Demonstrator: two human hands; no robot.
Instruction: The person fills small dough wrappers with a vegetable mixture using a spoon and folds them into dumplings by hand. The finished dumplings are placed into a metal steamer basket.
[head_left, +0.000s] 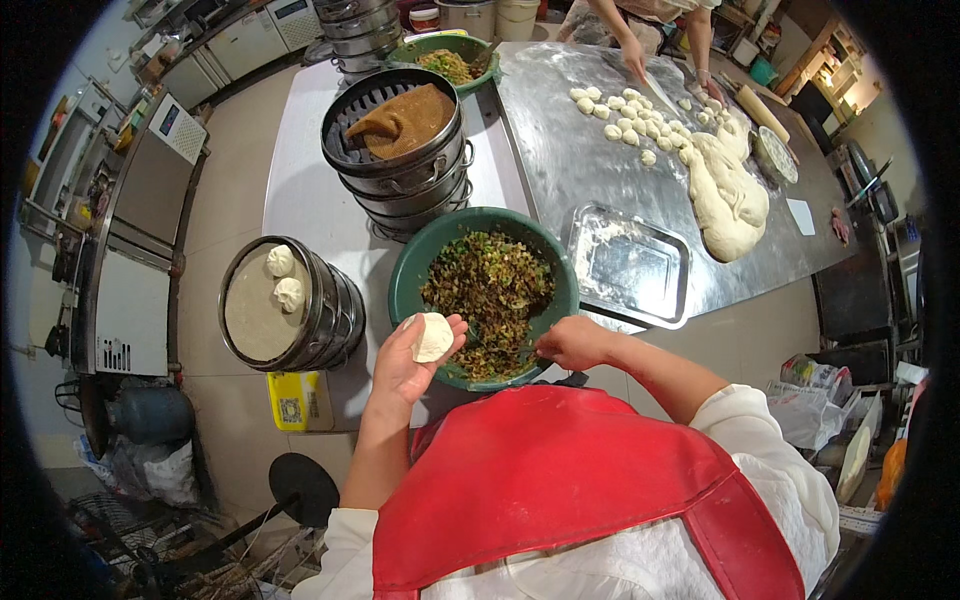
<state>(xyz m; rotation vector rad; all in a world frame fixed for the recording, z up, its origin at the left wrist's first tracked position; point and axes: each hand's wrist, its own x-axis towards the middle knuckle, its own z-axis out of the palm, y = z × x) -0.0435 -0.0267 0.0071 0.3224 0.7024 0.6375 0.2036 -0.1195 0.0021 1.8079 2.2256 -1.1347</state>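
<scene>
On the upturned palm of my left hand (405, 367) lies a flat round dough wrapper (433, 337), at the left rim of a green plastic bowl (409, 281). Chopped vegetable filling (491, 292) fills much of the bowl. My right hand (574, 343) is closed at the bowl's right rim, fingers pinched around what looks like a thin utensil dipping into the filling; most of it is hidden. To the left, two pleated buns (288, 294) sit on the lined top tier of a steamer stack (334, 315).
A taller steamer stack (405, 184) with a brown cloth (405, 124) stands behind the bowl. Right of it are a metal tray (679, 300), a large dough mass (724, 202) and many dough pieces (630, 112). Across the metal table a co-worker's hands (634, 60) handle dough with a blade.
</scene>
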